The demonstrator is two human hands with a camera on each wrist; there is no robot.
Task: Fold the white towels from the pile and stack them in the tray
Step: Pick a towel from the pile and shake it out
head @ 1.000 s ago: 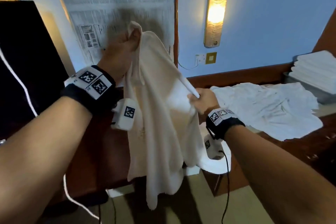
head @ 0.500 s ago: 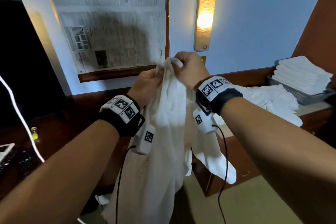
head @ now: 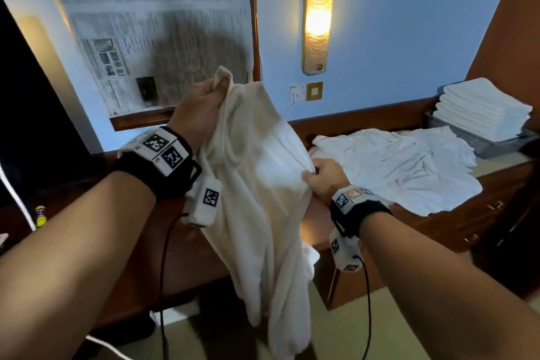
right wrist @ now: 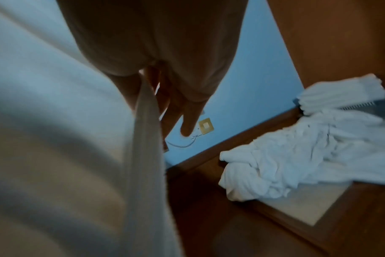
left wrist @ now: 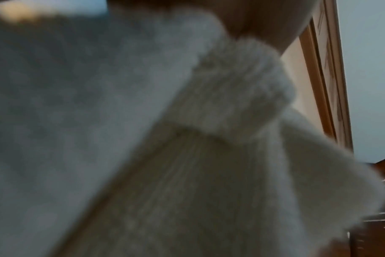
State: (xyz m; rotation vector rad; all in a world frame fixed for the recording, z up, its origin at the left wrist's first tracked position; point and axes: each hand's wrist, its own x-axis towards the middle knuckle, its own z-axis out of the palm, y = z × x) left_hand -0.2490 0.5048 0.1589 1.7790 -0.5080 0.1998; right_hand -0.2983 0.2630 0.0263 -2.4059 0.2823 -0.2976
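A white towel [head: 263, 184] is held up in the air by 2 hands, near the viewer and left of the wooden counter [head: 482, 207]. The left hand [head: 198, 111] is raised higher, its fingers curled tight round a bunched top corner of the towel, with the forearm angled up from the near left. The right hand [head: 321, 175] is held lower and further right; an edge of the towel is pinched between its thumb and fingers, and in the right wrist view 1 finger is seen pointing away, straight, beside the cloth. The rest of the towel hangs down in loose folds towards the floor. A pile of unfolded white towels [head: 403, 166] lies on the counter to the right, and at the far right folded towels [head: 482, 108] are stacked in a grey tray [head: 496, 146]. Black wristbands with square black-and-white coded markers are worn on both wrists. Printed sheets [head: 152, 23] on the far wall are too blurred to be read
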